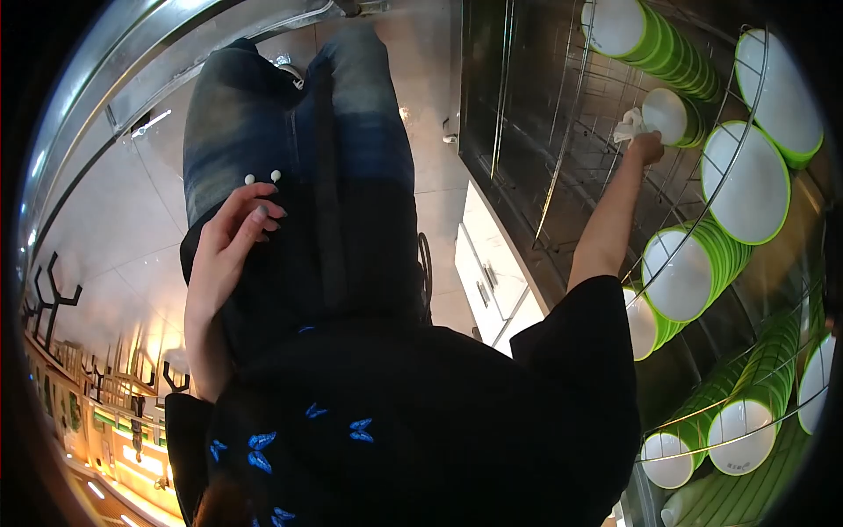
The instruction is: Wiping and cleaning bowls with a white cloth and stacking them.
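Note:
My left hand (234, 227) hangs in front of my dark clothing, its fingers loosely bent and apart, holding nothing. My right hand (647, 146) reaches out to a wire rack (697, 224) on the right and grips a crumpled white cloth or tissue (630, 125). It is right beside a short stack of white bowls with green outsides (665, 117); whether the fingers touch them cannot be told. A longer stack of green-and-white bowls (614, 27) lies above, and larger oval green-and-white dishes (745, 183) stand to the right.
Further stacks of green-and-white dishes (678, 275) fill the rack's lower part. A white cabinet with handles (489, 270) stands below a dark metal surface (520, 118). At the left are a curved metal edge (99, 99) and black branched hooks or supports (54, 300). Tiled floor (141, 217) lies around my legs.

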Motion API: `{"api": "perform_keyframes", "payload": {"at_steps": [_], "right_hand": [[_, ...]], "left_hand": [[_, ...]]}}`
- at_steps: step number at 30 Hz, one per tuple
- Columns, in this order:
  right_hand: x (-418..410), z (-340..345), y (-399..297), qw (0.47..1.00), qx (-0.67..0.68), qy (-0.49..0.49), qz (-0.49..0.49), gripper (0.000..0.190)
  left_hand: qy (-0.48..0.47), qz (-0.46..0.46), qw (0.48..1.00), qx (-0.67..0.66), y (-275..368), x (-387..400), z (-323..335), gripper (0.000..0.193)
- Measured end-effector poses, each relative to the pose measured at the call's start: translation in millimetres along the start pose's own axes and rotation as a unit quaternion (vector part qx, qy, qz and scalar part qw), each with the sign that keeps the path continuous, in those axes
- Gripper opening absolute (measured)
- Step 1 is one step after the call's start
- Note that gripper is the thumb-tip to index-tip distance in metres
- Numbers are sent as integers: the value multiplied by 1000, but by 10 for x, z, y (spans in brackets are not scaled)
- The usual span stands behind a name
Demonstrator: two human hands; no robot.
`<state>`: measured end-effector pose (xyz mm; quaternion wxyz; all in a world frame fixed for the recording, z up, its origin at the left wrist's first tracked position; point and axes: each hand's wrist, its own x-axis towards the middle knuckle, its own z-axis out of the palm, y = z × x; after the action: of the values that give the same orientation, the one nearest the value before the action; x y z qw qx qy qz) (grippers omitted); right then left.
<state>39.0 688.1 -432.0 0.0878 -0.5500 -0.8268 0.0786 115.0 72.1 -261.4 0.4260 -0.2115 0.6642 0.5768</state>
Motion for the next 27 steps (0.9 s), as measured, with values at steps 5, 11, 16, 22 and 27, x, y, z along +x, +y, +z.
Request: {"api": "perform_keyframes", "payload": {"at_steps": [5, 11, 16, 22, 27], "right_hand": [[-250, -110, -327, 989, 125, 15, 83, 45], [149, 66, -78, 963, 203, 23, 174, 47], [-191, -55, -275, 963, 210, -8, 169, 68], [-328, -225, -293, 975, 140, 30, 168, 78], [-1318, -720, -627, 953, 270, 105, 85, 69]], "left_hand": [[-65, 2, 997, 46, 8, 5, 55, 28], [-65, -4, 998, 12, 19, 75, 51, 27], [-52, -8, 999, 2, 19, -46, 56, 27], [-41, -14, 999, 0, 116, -250, 99, 26], [-14, 0, 1000, 18, 360, -574, 166, 25]]}}
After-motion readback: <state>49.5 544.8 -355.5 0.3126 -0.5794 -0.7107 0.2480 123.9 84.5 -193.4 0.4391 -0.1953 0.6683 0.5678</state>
